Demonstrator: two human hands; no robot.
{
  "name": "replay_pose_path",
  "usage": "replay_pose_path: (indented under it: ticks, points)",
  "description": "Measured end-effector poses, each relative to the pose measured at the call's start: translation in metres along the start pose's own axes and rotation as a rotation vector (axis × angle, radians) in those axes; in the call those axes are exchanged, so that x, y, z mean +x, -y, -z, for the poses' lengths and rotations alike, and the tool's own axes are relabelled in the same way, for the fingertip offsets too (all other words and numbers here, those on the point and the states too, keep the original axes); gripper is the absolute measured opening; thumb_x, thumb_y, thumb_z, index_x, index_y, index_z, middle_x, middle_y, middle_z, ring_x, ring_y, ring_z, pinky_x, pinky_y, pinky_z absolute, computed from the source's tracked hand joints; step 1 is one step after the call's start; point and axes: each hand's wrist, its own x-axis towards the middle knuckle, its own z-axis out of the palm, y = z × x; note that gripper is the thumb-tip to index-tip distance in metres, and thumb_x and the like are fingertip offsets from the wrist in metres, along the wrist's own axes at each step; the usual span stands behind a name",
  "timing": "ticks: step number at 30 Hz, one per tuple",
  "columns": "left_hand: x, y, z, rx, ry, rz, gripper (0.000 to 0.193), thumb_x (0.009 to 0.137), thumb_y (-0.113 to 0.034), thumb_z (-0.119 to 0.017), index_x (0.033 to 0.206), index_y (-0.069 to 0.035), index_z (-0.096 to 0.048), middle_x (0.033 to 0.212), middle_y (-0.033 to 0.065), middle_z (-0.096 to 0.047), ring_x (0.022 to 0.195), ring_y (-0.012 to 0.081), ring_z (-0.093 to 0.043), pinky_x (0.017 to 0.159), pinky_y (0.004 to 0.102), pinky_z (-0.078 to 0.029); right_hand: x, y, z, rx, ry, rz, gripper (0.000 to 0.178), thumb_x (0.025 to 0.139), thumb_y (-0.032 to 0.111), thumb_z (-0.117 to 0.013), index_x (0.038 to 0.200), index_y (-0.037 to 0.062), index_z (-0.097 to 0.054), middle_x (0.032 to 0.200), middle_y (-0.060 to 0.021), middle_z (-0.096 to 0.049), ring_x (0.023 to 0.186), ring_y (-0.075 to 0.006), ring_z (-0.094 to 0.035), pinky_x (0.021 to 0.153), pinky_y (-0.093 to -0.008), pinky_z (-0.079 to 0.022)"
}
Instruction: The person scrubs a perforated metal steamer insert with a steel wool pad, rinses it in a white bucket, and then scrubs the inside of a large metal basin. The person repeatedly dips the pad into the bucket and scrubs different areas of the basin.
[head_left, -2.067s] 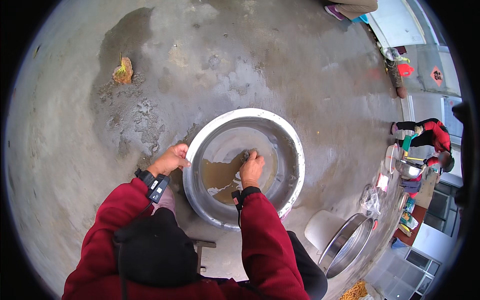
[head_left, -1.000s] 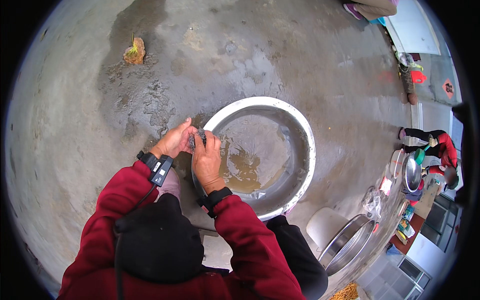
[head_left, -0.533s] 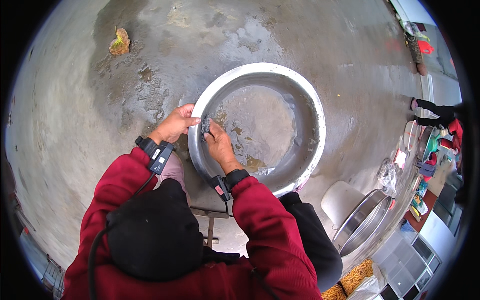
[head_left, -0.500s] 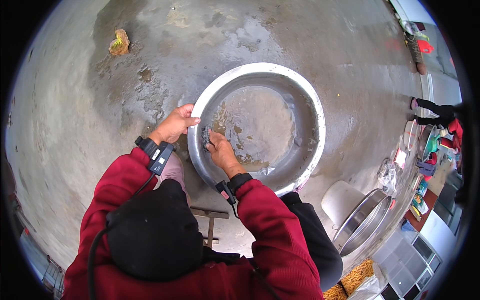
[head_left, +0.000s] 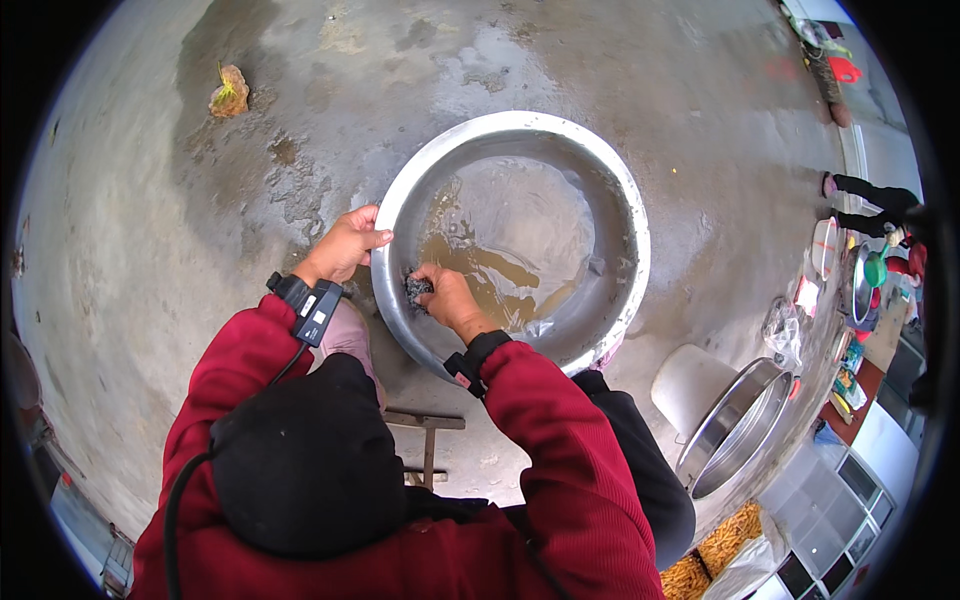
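A wide metal basin stands on the floor in front of me, with shallow murky water in its bottom. My left hand grips the basin's rim on the left side, thumb over the top and the other fingers mostly hidden beneath. Inside the basin, my right hand is closed on a dark grey steel wool scourer. The scourer is pressed to the inner wall at the left, just below the rim.
A wooden stool is by my feet. To the right stand a white bucket and a tilted metal pan. Yellow corn cobs lie at lower right. A person is at the far right; a dry leaf lies upper left.
My right hand and the scourer have shifted slightly down along the basin's inner wall. The water has spread differently over the bottom. My left hand stays on the rim.
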Motion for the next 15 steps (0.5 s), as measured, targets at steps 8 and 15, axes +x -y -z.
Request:
replay_pose_path:
  ticks: [8,15]
  points:
    - [-0.006,0.0,-0.006,-0.069,0.025,-0.012,0.023,0.089,-0.007,-0.057,0.112,-0.007,-0.056,0.099,0.0022,-0.063,0.087,0.0116,-0.062,0.076,0.0298,-0.053,0.009,-0.008,-0.012,0.294,-0.173,0.063,0.031,0.067,0.0,-0.07,0.094,0.0003,-0.054,0.088,-0.0208,-0.062,0.081,-0.0358,-0.062,0.074,-0.0381,-0.049]
    - [-0.001,0.005,-0.002,-0.024,-0.038,-0.007,0.022,0.09,-0.007,-0.056,0.112,-0.007,-0.055,0.099,0.003,-0.063,0.087,0.0116,-0.062,0.074,0.0293,-0.054,0.028,-0.002,-0.003,-0.093,-0.35,0.226,0.027,0.067,0.002,-0.071,0.089,0.0006,-0.056,0.087,-0.0221,-0.062,0.088,-0.0387,-0.061,0.076,-0.0407,-0.048]
